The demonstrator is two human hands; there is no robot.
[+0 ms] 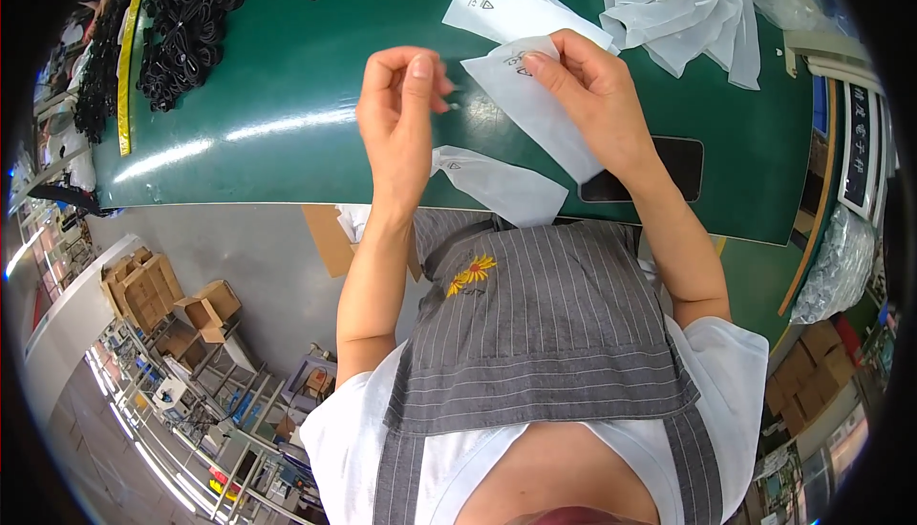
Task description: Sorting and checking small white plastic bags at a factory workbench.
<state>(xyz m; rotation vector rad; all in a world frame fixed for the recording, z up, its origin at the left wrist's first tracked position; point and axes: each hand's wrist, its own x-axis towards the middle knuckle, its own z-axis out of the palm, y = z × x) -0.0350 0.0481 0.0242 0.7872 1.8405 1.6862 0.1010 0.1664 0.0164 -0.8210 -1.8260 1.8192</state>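
Holding a white bag [535, 105] up over the green counter [277, 114], I pinch its far end between the thumb and fingers of my right hand [587, 95], and the rest of it hangs down toward me in front of my right wrist. My left hand [401, 109] is just left of the bag, fingers curled with the thumb up and pressed toward the fingertips; I cannot tell whether it grips anything, and it looks apart from the bag by a small gap. A second flat bag [501, 186] lies on the counter's near edge, below and between my hands. Another one [506, 4] lies farther off, beyond my right hand, and a loose pile of bags [678, 0] sits at the far right. A dark rectangular patch [669, 167] is set into the counter under my right forearm. At the far left lies a heap of black cables [186, 19], with a yellow strip [127, 66] running beside it. Cardboard boxes [143, 286] stand on the floor to the near left.
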